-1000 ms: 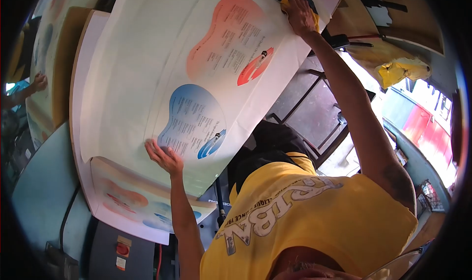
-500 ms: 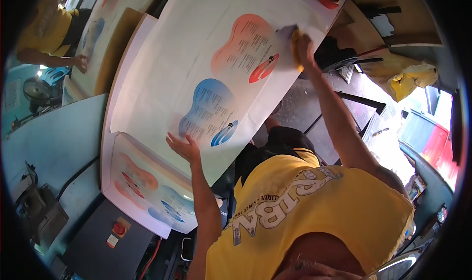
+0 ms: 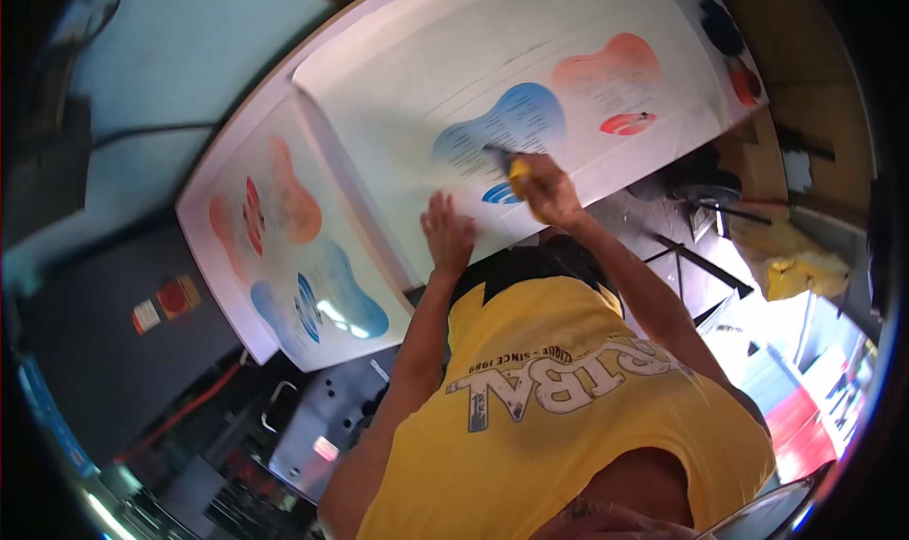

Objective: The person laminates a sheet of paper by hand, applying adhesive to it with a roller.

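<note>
A large white printed sheet (image 3: 398,76) with blue and orange rounded shapes lies on a long board. My right hand (image 3: 551,191) is closed around a yellow-handled tool (image 3: 518,175), whose dark blade touches the sheet at the lower part of the blue shape (image 3: 507,123). Lower left of it, my left hand (image 3: 447,235) rests on the sheet near its front edge, fingers spread and holding nothing. On the left end of the board is a second printed section (image 3: 284,246) with similar shapes, divided from the first by a raised fold (image 3: 350,180).
A red round object (image 3: 744,81) and a dark object (image 3: 721,27) sit at the board's right end. Below them is a black round item (image 3: 696,182). A yellow bag (image 3: 805,278) hangs at the right. Dark equipment (image 3: 331,422) stands at the lower left.
My right hand and the tool have moved from beyond the orange shape to the blue one. My left hand is now nearer the front edge. The view has turned toward the board's left end.
</note>
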Motion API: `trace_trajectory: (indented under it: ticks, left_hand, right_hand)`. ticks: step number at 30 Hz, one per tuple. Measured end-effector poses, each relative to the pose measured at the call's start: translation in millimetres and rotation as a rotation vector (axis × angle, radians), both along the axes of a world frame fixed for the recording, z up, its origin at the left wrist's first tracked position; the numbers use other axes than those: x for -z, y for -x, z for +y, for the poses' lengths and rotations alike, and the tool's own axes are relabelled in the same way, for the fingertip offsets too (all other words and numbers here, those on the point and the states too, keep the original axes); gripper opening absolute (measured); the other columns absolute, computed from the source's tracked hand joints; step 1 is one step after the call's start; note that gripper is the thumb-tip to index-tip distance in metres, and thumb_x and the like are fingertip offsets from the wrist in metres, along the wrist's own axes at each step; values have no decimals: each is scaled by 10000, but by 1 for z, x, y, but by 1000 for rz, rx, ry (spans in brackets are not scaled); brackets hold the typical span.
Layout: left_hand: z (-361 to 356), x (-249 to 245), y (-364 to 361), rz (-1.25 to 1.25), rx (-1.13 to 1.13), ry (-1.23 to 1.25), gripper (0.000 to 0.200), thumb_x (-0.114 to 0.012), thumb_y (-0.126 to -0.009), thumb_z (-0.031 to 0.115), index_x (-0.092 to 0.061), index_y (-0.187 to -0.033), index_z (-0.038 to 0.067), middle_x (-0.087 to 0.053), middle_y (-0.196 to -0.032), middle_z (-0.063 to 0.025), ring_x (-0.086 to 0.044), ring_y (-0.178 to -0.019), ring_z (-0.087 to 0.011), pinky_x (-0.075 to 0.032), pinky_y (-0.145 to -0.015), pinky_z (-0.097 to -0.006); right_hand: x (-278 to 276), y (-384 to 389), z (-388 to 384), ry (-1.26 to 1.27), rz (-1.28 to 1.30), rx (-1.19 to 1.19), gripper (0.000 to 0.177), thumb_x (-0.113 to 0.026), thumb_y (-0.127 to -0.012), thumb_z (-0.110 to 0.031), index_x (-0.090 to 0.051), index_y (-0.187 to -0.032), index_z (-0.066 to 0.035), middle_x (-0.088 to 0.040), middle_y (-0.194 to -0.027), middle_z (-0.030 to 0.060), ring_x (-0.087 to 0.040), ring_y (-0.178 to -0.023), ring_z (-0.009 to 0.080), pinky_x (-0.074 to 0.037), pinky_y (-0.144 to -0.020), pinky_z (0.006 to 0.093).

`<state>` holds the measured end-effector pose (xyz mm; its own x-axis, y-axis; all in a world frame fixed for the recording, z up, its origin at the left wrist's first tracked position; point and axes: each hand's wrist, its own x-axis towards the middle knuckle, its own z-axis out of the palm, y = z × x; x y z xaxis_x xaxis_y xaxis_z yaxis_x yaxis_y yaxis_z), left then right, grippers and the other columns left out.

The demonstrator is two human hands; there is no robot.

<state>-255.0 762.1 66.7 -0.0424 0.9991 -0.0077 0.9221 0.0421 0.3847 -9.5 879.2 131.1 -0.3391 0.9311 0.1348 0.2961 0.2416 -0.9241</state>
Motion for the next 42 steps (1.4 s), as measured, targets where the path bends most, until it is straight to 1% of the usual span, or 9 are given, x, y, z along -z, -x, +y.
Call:
trace_trajectory:
  ticks: [2, 5, 8, 12, 21, 26, 34, 38, 42]
  left_hand:
    - [-13, 7, -5, -35, 33, -25, 664, -667, -929, 276, -420, -1493, 26, -349, -1614, -177, -289, -1518, -376, -228, -1200, -623]
    - [-25, 12, -10, -215, -70, -36, 594, -663, -926, 192, -460, -1455, 16, -356, -1619, -167, -302, -1523, -356, -246, -1207, -604]
    - [-30, 12, -12, -296, -123, -30, 588, -671, -910, 159, -468, -1441, 10, -406, -1590, -172, -337, -1510, -353, -252, -1212, -592]
    - [-24, 17, -9, -337, -162, -72, 596, -677, -901, 164, -473, -1441, 16, -459, -1551, -169, -374, -1484, -364, -258, -1209, -594]
    - [-10, 3, -18, -185, -182, 30, 640, -718, -846, 148, -494, -1430, 14, -489, -1506, -175, -435, -1431, -343, -320, -1171, -563]
    - [7, -25, -28, -112, -237, 128, 793, -848, -706, 43, -503, -1419, 50, -534, -1439, -141, -478, -1369, -360, -420, -1102, -476]
    - [20, -44, -44, -15, -214, 277, 804, -815, -795, 70, -429, -1498, 115, -451, -1534, -147, -420, -1414, -392, -409, -1143, -493]
    - [18, -46, -52, 77, -209, 306, 869, -799, -814, 49, -361, -1556, 163, -371, -1588, -143, -401, -1433, -396, -433, -1141, -489]
    - [29, -50, -77, 83, -340, 303, 894, -755, -847, 3, -292, -1593, 177, -295, -1609, -233, -348, -1457, -454, -401, -1151, -522]
  right_hand:
    - [7, 41, -4, -183, -361, -393, 467, -661, -945, -203, -603, -1404, -139, -575, -1429, 121, -547, -1290, 314, -432, -1088, 459]
    - [54, 69, -13, -507, -670, -583, 579, -692, -909, -280, -549, -1453, -141, -490, -1538, 65, -401, -1461, 291, -322, -1179, 526]
    - [79, 86, 0, -426, -666, -640, 662, -687, -905, -330, -486, -1500, -124, -420, -1599, 66, -313, -1521, 289, -221, -1225, 561]
    - [57, 140, 49, -508, -800, -694, 674, -715, -878, -254, -484, -1484, -73, -388, -1610, 81, -298, -1521, 321, -242, -1221, 545]
    - [101, 204, 88, -648, -788, -493, 521, -638, -895, -242, -579, -1386, -78, -438, -1583, 73, -340, -1507, 305, -264, -1213, 542]
    - [104, 101, 142, -605, -776, -445, 580, -671, -890, -277, -550, -1416, -65, -418, -1594, 99, -305, -1526, 315, -250, -1228, 530]
    - [84, -203, 319, -330, -979, 16, 650, -649, -908, -235, -450, -1490, -24, -399, -1596, 131, -319, -1501, 347, -277, -1209, 522]
    - [124, -279, 378, -429, -993, 396, 580, -607, -916, -254, -477, -1447, -60, -444, -1536, 137, -348, -1470, 359, -338, -1161, 541]
    - [78, -311, 390, -45, -1168, 389, 455, -605, -879, -205, -529, -1310, -83, -531, -1412, 117, -463, -1347, 348, -420, -1073, 538]
